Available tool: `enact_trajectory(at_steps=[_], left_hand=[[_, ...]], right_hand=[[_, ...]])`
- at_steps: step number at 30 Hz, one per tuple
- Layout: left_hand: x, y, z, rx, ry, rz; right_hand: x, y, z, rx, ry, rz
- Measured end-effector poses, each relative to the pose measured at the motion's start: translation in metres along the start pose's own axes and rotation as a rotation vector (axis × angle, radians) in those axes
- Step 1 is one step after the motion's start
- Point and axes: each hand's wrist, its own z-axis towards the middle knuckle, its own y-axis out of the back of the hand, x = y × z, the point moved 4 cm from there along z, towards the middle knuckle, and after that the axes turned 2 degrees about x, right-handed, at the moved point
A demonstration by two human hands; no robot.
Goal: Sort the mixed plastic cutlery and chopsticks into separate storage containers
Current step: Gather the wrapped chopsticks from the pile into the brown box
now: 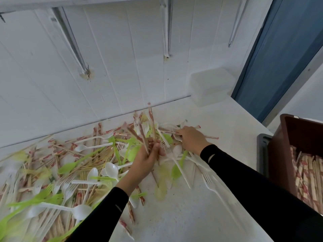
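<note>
A big mixed pile of white spoons and forks, green cutlery and paper-wrapped wooden chopsticks covers the white table. My left hand grips a bunch of chopsticks that fan upward from my fist. Over the far end of the pile, my right hand pinches a chopstick lying there. At the right edge stands a dark red bin holding several wrapped chopsticks.
A clear plastic lidded container sits at the table's back right against the white panelled wall. A dark tray rim shows beside the red bin. A blue door frame rises at the right.
</note>
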Motion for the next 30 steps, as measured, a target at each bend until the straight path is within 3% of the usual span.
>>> enact_trajectory(at_steps=[4,7,13,16,21,27,30], left_hand=[[-0.015,0.024,0.019,-0.196,0.043,-0.047],[-0.02,0.034,0.033,-0.199,0.099,0.047],[-0.019,0.022,0.049,-0.119,0.131,0.127],[-0.016,0.011,0.059,-0.033,0.114,0.318],[-0.013,-0.003,0.086,0.124,0.067,0.547],[-0.004,-0.019,0.117,0.165,-0.04,1.131],[0.005,-0.025,0.126,0.282,0.014,1.134]], right_hand=[[-0.016,0.0,-0.005,-0.007,-0.052,-0.194],[-0.027,0.002,-0.012,0.019,-0.038,-0.164],[-0.025,0.003,-0.031,0.029,0.122,-0.116],[-0.025,0.001,-0.035,-0.006,0.108,0.002],[-0.027,-0.009,-0.026,-0.072,0.058,-0.046],[-0.014,-0.013,-0.018,-0.095,0.233,-0.125],[-0.013,-0.013,-0.014,-0.158,0.208,-0.148]])
